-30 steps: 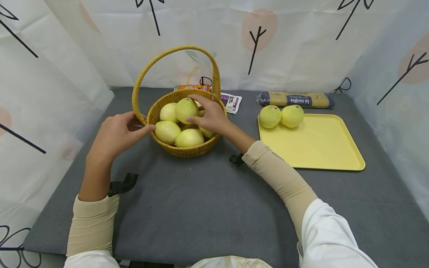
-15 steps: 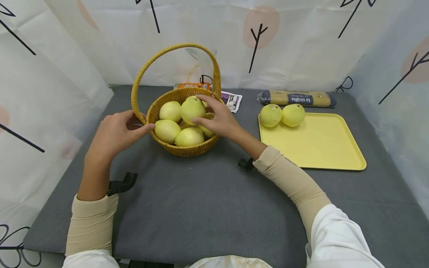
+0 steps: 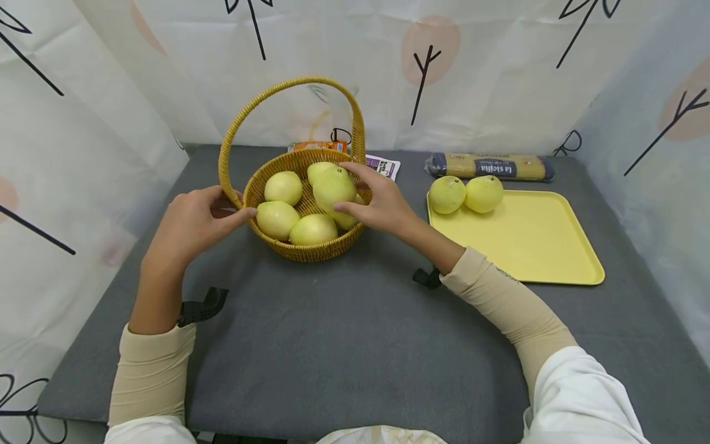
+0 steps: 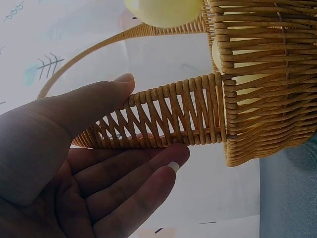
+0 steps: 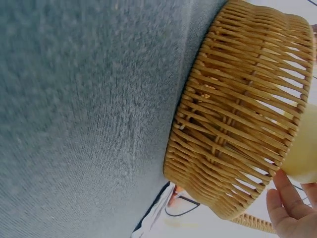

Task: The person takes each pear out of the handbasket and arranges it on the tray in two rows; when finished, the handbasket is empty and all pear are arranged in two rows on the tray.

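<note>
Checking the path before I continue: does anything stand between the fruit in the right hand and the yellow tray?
Yes: the right side of the basket lies between the held fruit and the tray. Two more fruits sit at the tray's far left corner.

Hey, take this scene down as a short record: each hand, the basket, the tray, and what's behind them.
Left hand: holds the basket handle near its base
Right hand: holds a fruit at the basket
Basket: wicker, five other fruits visible inside
Tray: yellow, two fruits at its far left corner
Behind basket: orange packet, purple-and-white packet
Behind tray: long pack
</note>
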A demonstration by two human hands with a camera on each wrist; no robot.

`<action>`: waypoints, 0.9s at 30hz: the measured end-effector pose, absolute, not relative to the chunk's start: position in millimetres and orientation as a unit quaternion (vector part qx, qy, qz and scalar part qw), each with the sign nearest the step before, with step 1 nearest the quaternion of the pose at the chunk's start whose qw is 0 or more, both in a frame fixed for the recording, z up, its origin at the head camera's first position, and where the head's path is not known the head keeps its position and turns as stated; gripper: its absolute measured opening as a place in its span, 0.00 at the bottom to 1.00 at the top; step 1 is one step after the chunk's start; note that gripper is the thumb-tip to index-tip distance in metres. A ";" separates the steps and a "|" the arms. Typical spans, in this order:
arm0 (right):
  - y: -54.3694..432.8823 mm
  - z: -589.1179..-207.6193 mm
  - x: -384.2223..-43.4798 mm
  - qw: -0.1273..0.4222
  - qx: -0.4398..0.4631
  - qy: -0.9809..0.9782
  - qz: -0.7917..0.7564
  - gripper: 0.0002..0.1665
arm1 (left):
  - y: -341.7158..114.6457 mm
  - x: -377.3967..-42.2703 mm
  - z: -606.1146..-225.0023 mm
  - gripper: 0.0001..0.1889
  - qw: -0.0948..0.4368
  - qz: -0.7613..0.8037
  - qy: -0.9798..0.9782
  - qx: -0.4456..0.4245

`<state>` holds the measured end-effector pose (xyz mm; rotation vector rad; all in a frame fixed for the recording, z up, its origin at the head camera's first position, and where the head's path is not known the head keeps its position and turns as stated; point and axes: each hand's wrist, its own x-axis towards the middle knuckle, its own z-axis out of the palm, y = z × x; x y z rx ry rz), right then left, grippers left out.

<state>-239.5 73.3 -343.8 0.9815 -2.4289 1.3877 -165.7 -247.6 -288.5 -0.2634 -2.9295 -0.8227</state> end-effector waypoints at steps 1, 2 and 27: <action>75.3 -343.7 -237.5 0.087 0.326 -0.816 0.469 0.43 | -247.5 -165.5 -288.7 0.25 0.043 -0.269 -0.958 -0.086; 77.2 -343.7 -235.7 0.088 0.323 -0.815 0.473 0.43 | -247.5 -165.4 -288.8 0.25 0.043 -0.269 -0.958 -0.086; 152.4 -323.6 -222.6 0.150 0.277 -0.818 0.482 0.43 | -246.6 -165.4 -288.4 0.25 0.047 -0.269 -0.958 -0.089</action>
